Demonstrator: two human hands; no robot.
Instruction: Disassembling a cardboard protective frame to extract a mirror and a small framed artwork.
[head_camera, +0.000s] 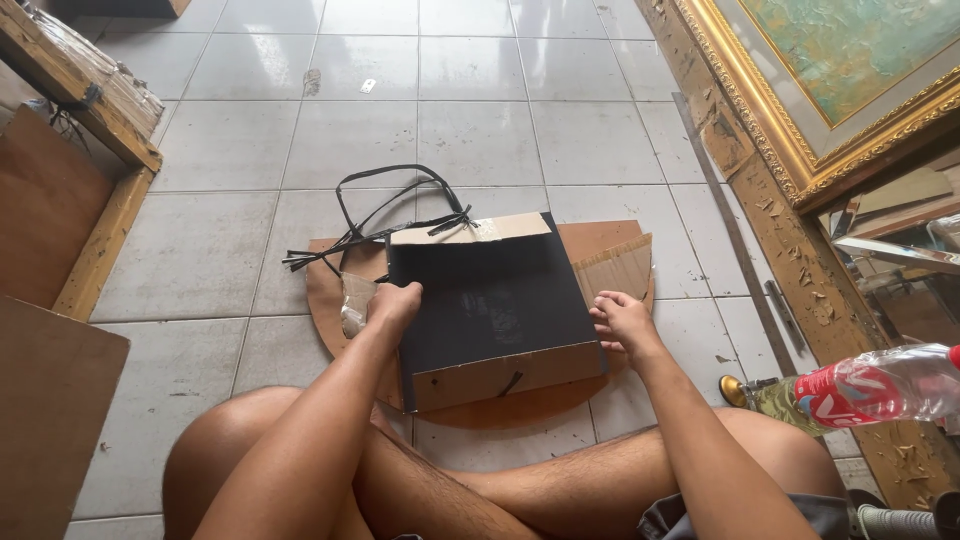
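Note:
A black-covered cardboard panel (495, 300) lies on a rounded brown board (600, 245) on the tiled floor. My left hand (392, 305) grips the panel's left edge, beside a crumpled piece of clear plastic (355, 300). My right hand (622, 320) rests with fingers spread on the panel's right edge, next to a loose strip of corrugated cardboard (615, 268). Black straps (385, 215) lie tangled at the panel's far left corner. My crossed bare legs are in front of the board.
A gilt-framed painting (830, 90) leans at the right, with a long metal ruler (720, 205) on the floor beside it. A clear plastic bottle (875, 385) lies at the right. Wooden boards (60, 200) stand at the left.

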